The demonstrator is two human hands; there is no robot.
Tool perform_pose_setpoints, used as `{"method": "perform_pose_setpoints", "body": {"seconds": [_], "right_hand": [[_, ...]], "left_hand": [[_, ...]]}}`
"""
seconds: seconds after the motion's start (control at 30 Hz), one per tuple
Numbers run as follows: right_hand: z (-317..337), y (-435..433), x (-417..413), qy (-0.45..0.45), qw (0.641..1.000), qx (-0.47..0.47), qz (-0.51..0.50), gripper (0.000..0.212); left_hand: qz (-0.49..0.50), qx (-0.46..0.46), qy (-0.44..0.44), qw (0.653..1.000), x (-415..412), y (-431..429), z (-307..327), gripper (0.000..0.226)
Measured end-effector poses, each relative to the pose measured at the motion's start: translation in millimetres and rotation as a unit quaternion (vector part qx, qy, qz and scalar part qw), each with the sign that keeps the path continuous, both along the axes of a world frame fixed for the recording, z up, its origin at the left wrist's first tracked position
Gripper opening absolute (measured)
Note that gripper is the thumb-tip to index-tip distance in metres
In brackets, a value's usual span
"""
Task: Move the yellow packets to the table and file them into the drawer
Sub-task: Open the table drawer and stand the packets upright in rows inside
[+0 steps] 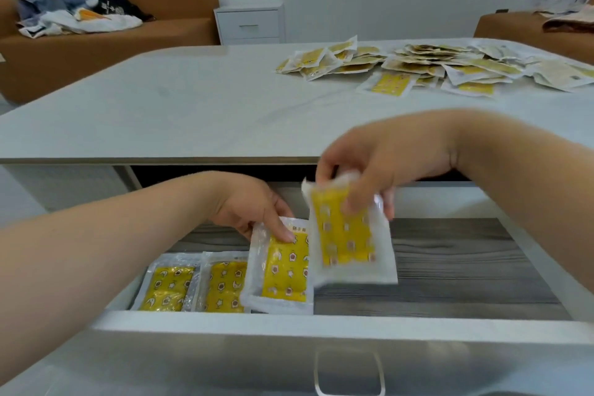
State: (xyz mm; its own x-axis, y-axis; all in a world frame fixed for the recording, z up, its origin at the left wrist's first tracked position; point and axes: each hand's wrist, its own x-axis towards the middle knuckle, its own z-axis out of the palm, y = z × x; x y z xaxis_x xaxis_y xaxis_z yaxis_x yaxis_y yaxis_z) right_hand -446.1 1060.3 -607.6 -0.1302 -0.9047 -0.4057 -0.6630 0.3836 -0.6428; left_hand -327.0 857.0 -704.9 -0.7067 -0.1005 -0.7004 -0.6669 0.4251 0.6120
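Note:
The drawer (321, 326) under the table is pulled out, showing a grey wood-grain floor. Two yellow packets (170, 288) lie flat side by side at its front left. My left hand (254, 209) grips the top of a third packet (283, 270) that leans up beside them. My right hand (373, 167) pinches another yellow packet (348, 241) by its top edge and holds it, blurred, above the drawer's middle. A heap of yellow packets (427, 69) lies on the white table (160, 106) at the far right.
The drawer's right half shows bare floor (466, 267). A metal handle (350, 373) sits on the drawer front. Behind the table stand a brown sofa (128, 35) with clothes on it, a white nightstand (249, 24) and another brown seat (530, 32).

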Motion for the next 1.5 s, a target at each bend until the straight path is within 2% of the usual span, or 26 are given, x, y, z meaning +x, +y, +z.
{"method": "perform_pose_setpoints", "body": {"seconds": [0.13,0.27,0.4,0.6,0.77,0.87,0.97,1.13,1.33,1.4,1.5], "right_hand": [[-54,-7,6,0.022,0.995,0.094,-0.008,0.028],[-85,-11,2,0.007,0.988,0.146,-0.049,0.030],[-90,-10,-5,-0.011,0.983,0.146,-0.107,0.034],[-96,-9,-11,-0.007,0.972,0.169,-0.166,0.038],[-94,-11,-7,0.002,0.970,0.214,-0.112,0.023],[-95,-11,-2,0.055,0.969,0.234,-0.063,0.013],[-102,-10,1,0.104,0.968,0.223,-0.042,0.020],[-109,-15,8,0.073,0.980,0.169,-0.082,0.012],[-114,-22,14,0.036,0.972,0.198,-0.122,0.024],[-116,-21,16,0.087,0.967,0.216,-0.103,0.030],[-114,-17,20,0.266,0.936,0.232,-0.005,0.041]], "left_hand": [[-0.059,-0.052,0.003,0.997,1,4,-14,0.019],[-0.153,-0.173,0.003,0.973,3,13,-20,0.019],[-0.191,-0.225,0.028,0.955,3,19,-21,0.024],[-0.179,-0.240,0.072,0.951,-1,21,-21,0.027],[-0.221,-0.264,0.080,0.936,-1,23,-26,0.036],[-0.249,-0.298,0.103,0.916,-1,25,-27,0.037],[-0.260,-0.291,0.112,0.914,0,28,-27,0.043],[-0.282,-0.284,0.091,0.912,0,32,-24,0.065],[-0.307,-0.314,0.063,0.896,-2,32,-25,0.064],[-0.309,-0.319,0.049,0.895,-2,34,-23,0.064],[-0.322,-0.334,0.026,0.885,-2,39,-17,0.064]]}}
